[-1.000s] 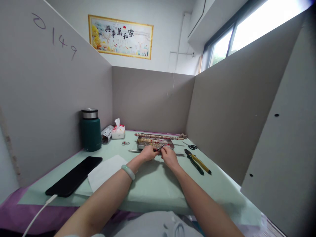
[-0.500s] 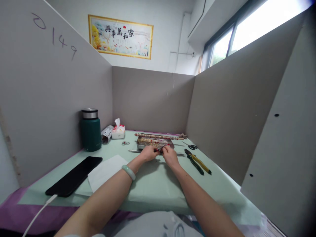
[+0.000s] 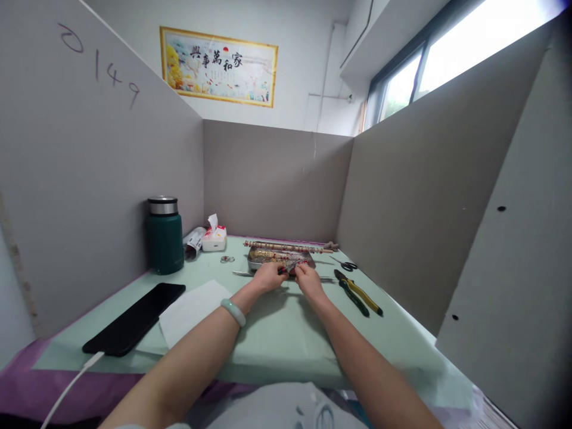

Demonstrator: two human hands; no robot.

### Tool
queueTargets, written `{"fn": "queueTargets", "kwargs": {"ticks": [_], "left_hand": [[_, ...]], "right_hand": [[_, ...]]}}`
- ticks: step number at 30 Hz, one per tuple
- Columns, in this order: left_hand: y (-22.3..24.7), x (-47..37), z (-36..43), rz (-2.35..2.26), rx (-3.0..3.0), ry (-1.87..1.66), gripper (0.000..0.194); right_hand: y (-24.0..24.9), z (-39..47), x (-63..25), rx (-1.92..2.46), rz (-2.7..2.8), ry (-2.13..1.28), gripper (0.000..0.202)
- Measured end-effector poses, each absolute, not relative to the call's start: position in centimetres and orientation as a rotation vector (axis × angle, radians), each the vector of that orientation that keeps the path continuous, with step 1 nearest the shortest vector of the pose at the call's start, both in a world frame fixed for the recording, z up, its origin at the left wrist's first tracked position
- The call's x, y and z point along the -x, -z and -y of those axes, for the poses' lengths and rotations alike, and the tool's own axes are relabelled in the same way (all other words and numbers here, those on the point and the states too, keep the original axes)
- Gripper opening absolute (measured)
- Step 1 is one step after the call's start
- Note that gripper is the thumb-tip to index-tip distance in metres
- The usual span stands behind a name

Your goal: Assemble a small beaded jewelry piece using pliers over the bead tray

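My left hand (image 3: 269, 277) is closed around a small tool with a dark and red handle (image 3: 282, 271), whose tip points toward my right hand. My right hand (image 3: 308, 279) sits just beside it, thumb and fingers pinched together on something too small to make out. Both hands are at the near edge of a metal tray (image 3: 251, 266) that holds gold and red small pieces. Across the far side of the tray lies a thin stick (image 3: 286, 246) strung with beads or rings. A thin metal rod (image 3: 242, 273) lies behind my hands.
To the right are green and yellow-handled pliers (image 3: 357, 293) and black scissors (image 3: 347, 266). On the left stand a green bottle (image 3: 164, 241) and a tissue pack (image 3: 214, 239), with a phone (image 3: 134, 319), white paper (image 3: 194, 310) and small rings (image 3: 227, 259). Grey partitions (image 3: 277, 179) enclose the table.
My hands have shifted only slightly at the tray's near edge, and the tool's angle between them looks a little different. Everything else stays in place.
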State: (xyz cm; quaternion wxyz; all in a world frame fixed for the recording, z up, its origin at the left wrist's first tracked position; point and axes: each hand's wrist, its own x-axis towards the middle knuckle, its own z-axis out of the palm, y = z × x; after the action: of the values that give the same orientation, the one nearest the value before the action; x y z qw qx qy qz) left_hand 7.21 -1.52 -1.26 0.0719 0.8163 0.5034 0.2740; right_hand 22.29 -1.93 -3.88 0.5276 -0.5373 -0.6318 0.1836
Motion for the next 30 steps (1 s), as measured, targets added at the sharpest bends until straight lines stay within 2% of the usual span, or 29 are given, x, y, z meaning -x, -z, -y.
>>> {"fn": "queueTargets", "kwargs": {"ticks": [18, 24, 30], "left_hand": [[1.18, -7.16, 1.53, -1.581, -2.496, -0.776, 0.024], [1.17, -7.16, 1.57, -1.658, -2.521, -0.867, 0.024], [0.95, -7.17, 1.48, -1.469, -2.406, -0.787, 0.027]], "right_hand": [[3.7, 1.95, -22.39, 1.356, 1.556, -0.427, 0.029], [3.72, 1.9, -22.44, 1.369, 1.544, -0.433, 0.029], [3.77, 1.84, -22.46, 1.325, 1.49, -0.544, 0.031]]}}
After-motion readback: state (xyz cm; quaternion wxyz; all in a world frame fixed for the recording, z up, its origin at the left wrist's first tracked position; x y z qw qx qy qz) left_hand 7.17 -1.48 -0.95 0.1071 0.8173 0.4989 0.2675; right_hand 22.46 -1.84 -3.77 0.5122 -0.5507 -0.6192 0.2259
